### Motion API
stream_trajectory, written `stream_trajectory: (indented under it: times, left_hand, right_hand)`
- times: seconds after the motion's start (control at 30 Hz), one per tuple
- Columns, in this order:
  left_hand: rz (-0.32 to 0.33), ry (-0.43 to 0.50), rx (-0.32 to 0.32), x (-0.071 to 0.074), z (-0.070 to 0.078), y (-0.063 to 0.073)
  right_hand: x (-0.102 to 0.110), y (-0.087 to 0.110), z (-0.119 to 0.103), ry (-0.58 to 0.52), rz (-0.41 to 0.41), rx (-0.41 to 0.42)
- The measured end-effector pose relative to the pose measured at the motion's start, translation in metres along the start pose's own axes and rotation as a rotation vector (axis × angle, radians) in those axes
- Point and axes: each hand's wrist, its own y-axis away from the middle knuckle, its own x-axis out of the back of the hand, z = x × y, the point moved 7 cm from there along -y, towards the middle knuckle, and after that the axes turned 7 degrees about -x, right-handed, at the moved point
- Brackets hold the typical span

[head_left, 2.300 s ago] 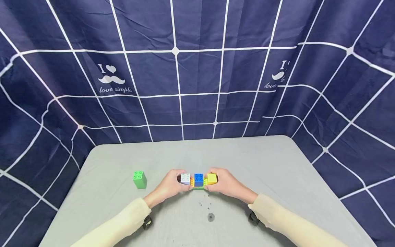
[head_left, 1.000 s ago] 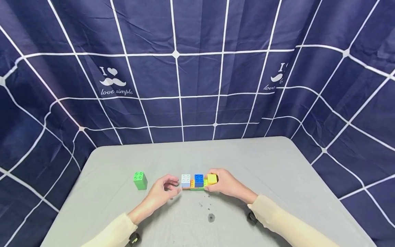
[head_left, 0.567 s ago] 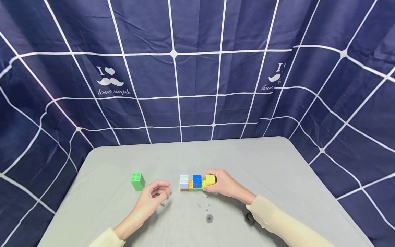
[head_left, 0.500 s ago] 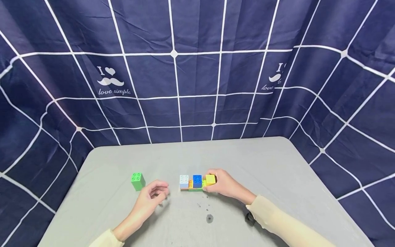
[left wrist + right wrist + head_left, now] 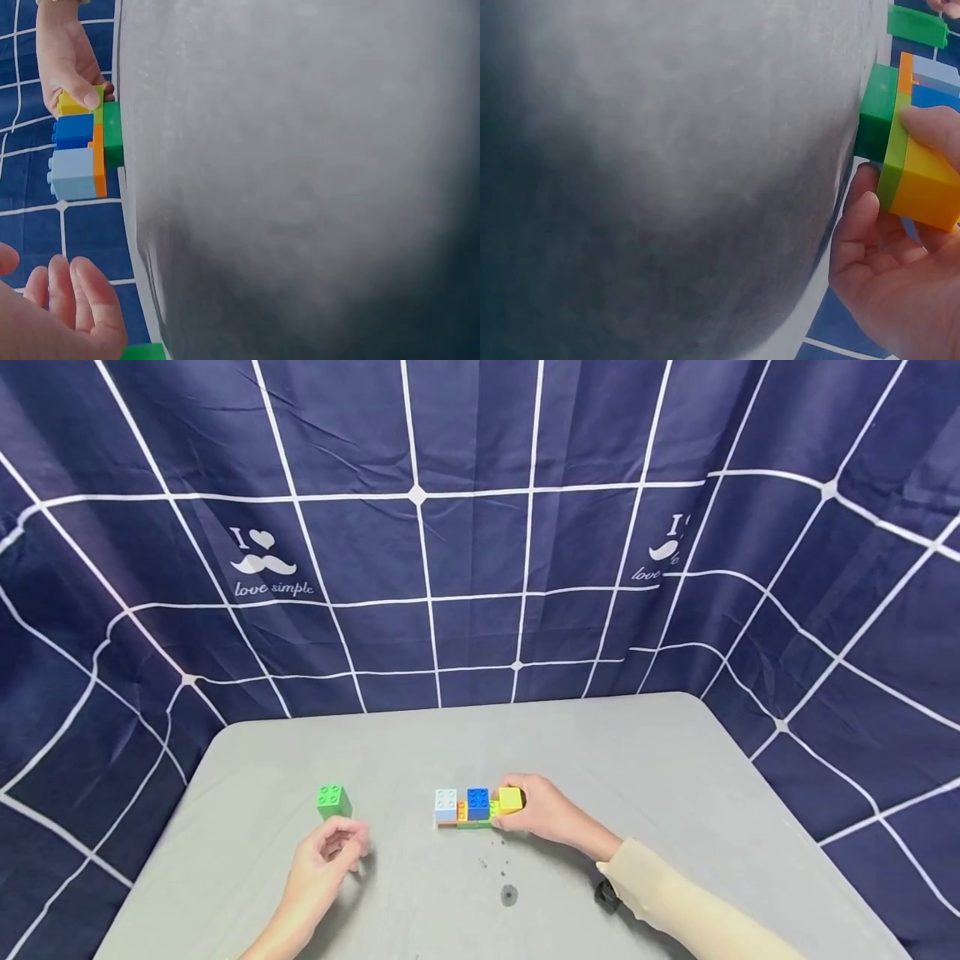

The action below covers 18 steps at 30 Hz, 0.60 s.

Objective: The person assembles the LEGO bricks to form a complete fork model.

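A built row of toy building bricks stands on the grey table. It has a light-blue brick (image 5: 446, 804), a blue brick (image 5: 477, 803) and a yellow brick (image 5: 510, 799) on top of an orange plate (image 5: 99, 163) and a lime plate (image 5: 893, 161). Underneath sits a green base brick (image 5: 877, 112). My right hand (image 5: 546, 810) grips the yellow end, thumb in front and fingers behind. My left hand (image 5: 321, 862), fingers loosely curled around nothing, is just in front of a separate tall green brick (image 5: 332, 800) and overlaps its lower edge in the head view.
The grey table (image 5: 600, 752) has dark stains (image 5: 508, 895) in front of the brick row. A navy curtain (image 5: 480, 543) with white lines closes off the back and both sides. A black device (image 5: 607, 896) shows under the right sleeve.
My left hand has let go of the light-blue end of the row and moved left and nearer, to the lone green brick. My right hand keeps its grip on the row.
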Motion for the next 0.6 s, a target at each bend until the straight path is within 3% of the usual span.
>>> stream_trajectory:
  times: [0.1, 0.3, 0.47, 0.6]
  left_hand:
    - [0.05, -0.041, 0.028, 0.011, -0.003, 0.002]
    - [0.107, -0.139, 0.147, 0.037, -0.014, 0.005]
    - [0.065, -0.217, 0.168, 0.048, -0.018, -0.004]
    - [0.009, -0.195, 0.14, 0.051, -0.022, -0.015]
  right_hand:
    - [0.001, 0.001, 0.0, 0.014, 0.009, 0.001]
    - [-0.001, 0.0, -0.002, 0.007, 0.001, -0.004]
    - [0.001, 0.0, 0.0, -0.002, 0.006, -0.013]
    - [0.001, 0.0, 0.0, -0.01, 0.004, -0.018]
